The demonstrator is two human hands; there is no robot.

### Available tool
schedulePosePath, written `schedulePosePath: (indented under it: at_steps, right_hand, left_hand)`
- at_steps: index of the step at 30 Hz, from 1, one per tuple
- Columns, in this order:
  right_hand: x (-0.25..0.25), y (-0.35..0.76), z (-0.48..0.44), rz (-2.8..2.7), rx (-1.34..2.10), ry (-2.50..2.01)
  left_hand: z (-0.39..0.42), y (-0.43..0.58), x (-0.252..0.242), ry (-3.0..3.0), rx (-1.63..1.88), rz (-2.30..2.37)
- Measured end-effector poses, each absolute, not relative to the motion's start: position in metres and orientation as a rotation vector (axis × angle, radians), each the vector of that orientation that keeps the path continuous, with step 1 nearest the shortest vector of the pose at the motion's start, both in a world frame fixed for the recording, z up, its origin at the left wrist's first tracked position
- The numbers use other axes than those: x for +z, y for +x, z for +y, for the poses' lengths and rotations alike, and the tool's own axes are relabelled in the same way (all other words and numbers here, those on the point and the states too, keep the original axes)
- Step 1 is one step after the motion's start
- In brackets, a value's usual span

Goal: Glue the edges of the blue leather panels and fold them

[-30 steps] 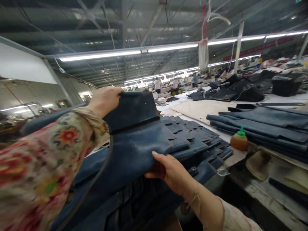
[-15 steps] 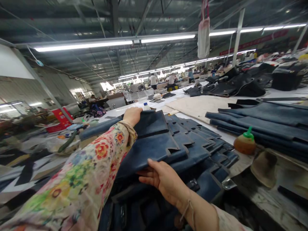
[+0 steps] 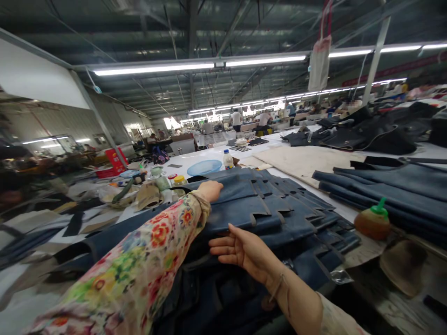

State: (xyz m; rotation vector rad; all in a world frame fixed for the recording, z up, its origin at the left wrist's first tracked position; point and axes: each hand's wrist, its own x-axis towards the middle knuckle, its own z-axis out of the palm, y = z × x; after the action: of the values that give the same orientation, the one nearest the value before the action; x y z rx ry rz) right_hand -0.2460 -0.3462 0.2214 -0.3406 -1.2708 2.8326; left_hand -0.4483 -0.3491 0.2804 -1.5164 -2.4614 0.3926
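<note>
Overlapping dark blue leather-like pieces (image 3: 244, 208) lie in a stack in front of me, their notched edges fanned to the right. My left hand (image 3: 211, 190), in a floral sleeve, is on the far left part of the top piece, fingers curled; whether they pinch its edge is hidden. My right hand (image 3: 240, 251) is beside the near edge of the stack, palm turned up and sideways, fingers spread, holding nothing. Another long blue piece (image 3: 115, 232) stretches to the left beneath my left forearm.
Behind the stack are a light blue round lid (image 3: 204, 167), a white bottle (image 3: 228, 159) and a yellow-capped jar (image 3: 179, 180). At right are a green-topped glue bottle (image 3: 373, 221) and more folded blue pieces (image 3: 394, 190). Beige cloth (image 3: 307, 160) lies beyond.
The raised piece at my left hand now lies lower and flatter, uncovering the round lid and jars behind. My right hand's fingers have spread beside the stack. The view has shifted left.
</note>
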Motion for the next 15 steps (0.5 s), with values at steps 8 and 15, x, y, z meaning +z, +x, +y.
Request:
schedulePosePath:
  at_steps: [8, 15]
  right_hand:
    - [0.224, -0.211, -0.364, -1.477, 2.825, -0.374]
    - [0.176, -0.168, -0.413, -1.912, 2.672, -0.362]
  left_hand:
    - [-0.562, -0.368, 0.314, -1.566, -0.022, -2.546]
    - [-0.84, -0.312, 0.252, -0.425, -0.033, -2.985]
